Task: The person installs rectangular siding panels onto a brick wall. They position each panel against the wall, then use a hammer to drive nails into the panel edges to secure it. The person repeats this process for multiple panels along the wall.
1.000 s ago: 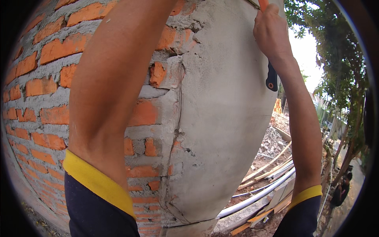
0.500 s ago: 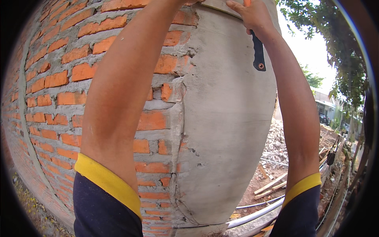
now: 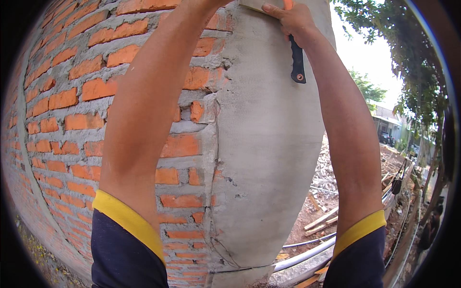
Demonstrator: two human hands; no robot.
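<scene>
Both my arms reach up along a wall corner. My right hand (image 3: 297, 23) is closed around a black-handled tool (image 3: 297, 62); its handle hangs down with a hole near the end, and an orange part (image 3: 288, 4) shows above the fingers. The tool's working end is out of view. One digit of that hand presses on a flat, pale strip (image 3: 257, 6) lying across the grey column (image 3: 273, 129). My left hand (image 3: 222, 2) is cut off by the top edge beside the strip, its fingers hidden.
Left of the column runs a rough brick wall (image 3: 65, 99) with grey mortar. A thin wire (image 3: 217, 139) hangs down the joint. At the lower right lie rubble (image 3: 322, 168), timber pieces (image 3: 321, 219) and a pale pipe (image 3: 305, 256). A tree (image 3: 403, 43) stands beyond.
My right hand, the tool and the strip have shifted slightly left in the picture, and the wall has slid left too. The right hand's grip looks the same.
</scene>
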